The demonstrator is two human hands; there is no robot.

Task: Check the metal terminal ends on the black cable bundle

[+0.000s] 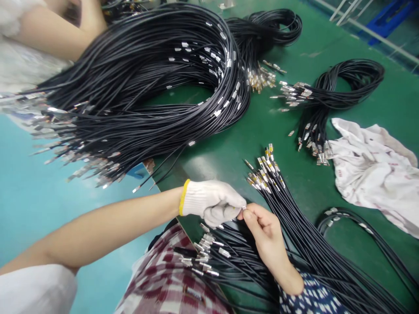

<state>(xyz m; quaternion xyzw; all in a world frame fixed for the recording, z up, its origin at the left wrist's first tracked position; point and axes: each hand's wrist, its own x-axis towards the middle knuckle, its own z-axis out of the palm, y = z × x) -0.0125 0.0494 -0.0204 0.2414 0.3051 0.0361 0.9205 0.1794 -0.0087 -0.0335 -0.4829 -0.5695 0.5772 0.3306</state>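
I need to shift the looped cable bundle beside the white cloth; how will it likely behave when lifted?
The bundle will probably sag, since its thin cables bend into a curve. It may feel heavy for its size, with many cables packed together. Its splayed metal tips could snag the white cloth beside them.

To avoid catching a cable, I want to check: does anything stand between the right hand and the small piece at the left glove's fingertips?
Nothing visible does: the right hand and gloved left hand meet at the small piece.
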